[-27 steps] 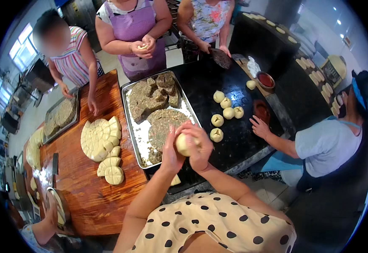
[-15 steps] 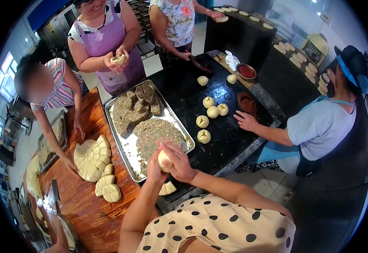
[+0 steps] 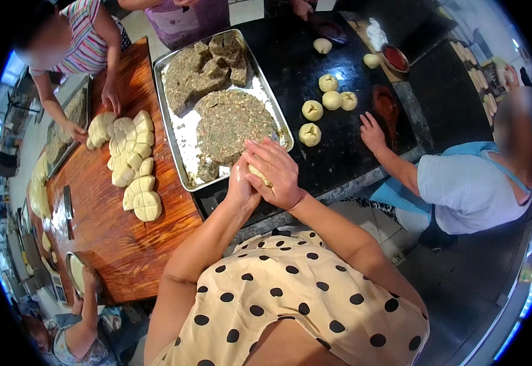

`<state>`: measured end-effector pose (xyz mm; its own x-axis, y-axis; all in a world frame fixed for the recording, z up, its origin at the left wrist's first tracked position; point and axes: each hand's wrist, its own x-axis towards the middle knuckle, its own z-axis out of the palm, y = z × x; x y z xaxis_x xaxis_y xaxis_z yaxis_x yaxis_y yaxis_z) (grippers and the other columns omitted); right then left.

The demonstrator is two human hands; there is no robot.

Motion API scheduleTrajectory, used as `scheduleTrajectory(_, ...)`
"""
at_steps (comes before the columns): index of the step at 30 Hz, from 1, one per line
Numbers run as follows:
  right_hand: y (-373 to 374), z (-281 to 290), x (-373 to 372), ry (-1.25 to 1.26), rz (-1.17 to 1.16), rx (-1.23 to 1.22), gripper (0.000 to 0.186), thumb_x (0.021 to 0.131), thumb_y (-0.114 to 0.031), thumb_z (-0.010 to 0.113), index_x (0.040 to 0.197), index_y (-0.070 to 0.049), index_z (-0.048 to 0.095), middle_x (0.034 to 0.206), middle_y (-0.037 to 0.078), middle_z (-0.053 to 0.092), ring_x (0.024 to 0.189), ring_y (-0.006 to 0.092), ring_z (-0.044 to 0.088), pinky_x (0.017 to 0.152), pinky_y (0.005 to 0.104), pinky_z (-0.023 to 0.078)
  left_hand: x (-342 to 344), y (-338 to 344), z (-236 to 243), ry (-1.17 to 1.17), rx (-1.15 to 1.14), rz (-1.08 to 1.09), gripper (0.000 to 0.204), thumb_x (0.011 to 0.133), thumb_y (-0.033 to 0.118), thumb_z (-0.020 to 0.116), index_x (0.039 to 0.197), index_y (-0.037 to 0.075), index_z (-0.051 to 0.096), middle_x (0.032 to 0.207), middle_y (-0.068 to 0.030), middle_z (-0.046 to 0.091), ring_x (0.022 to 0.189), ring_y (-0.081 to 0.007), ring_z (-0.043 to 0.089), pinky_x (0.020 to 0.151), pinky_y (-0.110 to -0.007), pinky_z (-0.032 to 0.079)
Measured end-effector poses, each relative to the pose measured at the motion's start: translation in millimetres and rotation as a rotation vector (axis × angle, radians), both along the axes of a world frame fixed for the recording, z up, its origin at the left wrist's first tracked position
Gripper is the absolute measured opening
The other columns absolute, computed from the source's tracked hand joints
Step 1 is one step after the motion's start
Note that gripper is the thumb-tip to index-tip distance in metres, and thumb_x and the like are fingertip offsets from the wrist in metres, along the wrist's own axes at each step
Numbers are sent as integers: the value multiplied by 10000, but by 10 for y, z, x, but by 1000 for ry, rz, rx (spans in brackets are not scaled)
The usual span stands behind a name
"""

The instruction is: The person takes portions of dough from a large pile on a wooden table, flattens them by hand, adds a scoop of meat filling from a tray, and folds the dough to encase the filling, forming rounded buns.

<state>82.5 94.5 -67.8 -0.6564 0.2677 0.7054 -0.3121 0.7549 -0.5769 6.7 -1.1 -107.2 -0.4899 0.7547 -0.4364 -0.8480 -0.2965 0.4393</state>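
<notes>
A dough ball (image 3: 260,175) is clasped between the cupped left hand (image 3: 240,185) and right hand (image 3: 278,175) by a metal tray (image 3: 179,139), and could be split by too hard a squeeze.

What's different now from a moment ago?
One dough ball moved away to the far side, and some cut dough was pulled leftward. The left hand and right hand still hold their dough, now mostly hidden. The metal tray stayed put.
</notes>
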Motion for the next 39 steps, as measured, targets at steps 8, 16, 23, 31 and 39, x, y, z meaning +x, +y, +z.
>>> scheduleTrajectory(8, -2, -431, -101, -29, -7, -186, 220, 912, -156, 607, 1042, -12, 711, 1108, 155, 687, 1037, 339, 653, 990, 452, 477, 32, 51, -129, 3, -223, 29, 361, 1029, 376, 431, 1215, 86, 540, 1182, -70, 594, 1097, -206, 593, 967, -361, 489)
scheduleTrajectory(16, 1243, -495, -910, 31, -335, -773, 378, 1032, -226, 449, 977, 41, 710, 969, 113, 716, 928, 172, 650, 883, 311, 482, -102, -596, -181, 480, -575, -33, 299, 992, 201, 579, 1152, -43, 639, 1116, -113, 674, 1041, -181, 643, 946, -291, 484)
scheduleTrajectory(23, 3008, -1895, -1086, -493, -514, 248, 238, 956, -203, 576, 1108, -48, 674, 1177, 148, 658, 1079, 321, 621, 947, 388, 470, 19, -1709, -658, 659, -962, -89, 261, 958, 154, 624, 1151, -20, 645, 1081, -90, 676, 1023, -180, 634, 930, -306, 489)
scheduleTrajectory(31, 639, -1227, -48, -644, 134, -123, 243, 884, -131, 638, 1114, -68, 686, 1089, 120, 690, 975, 284, 666, 902, 389, 509, 152, -1482, -905, 1514, -1182, -723, 904, 711, 16, 758, 1489, 137, 314, 1491, -234, 329, 1271, -423, 437, 1057, -450, 404)
scheduleTrajectory(39, -788, -1989, 173, -810, 421, -23, 777, 695, -130, 787, 1374, -33, 420, 1358, 170, 457, 1260, 360, 448, 1068, 426, 386, 96, -1492, -1270, 1602, -1130, -657, 665, 703, -14, 712, 1318, 90, 482, 1201, -166, 505, 1077, -388, 540, 878, -444, 501)
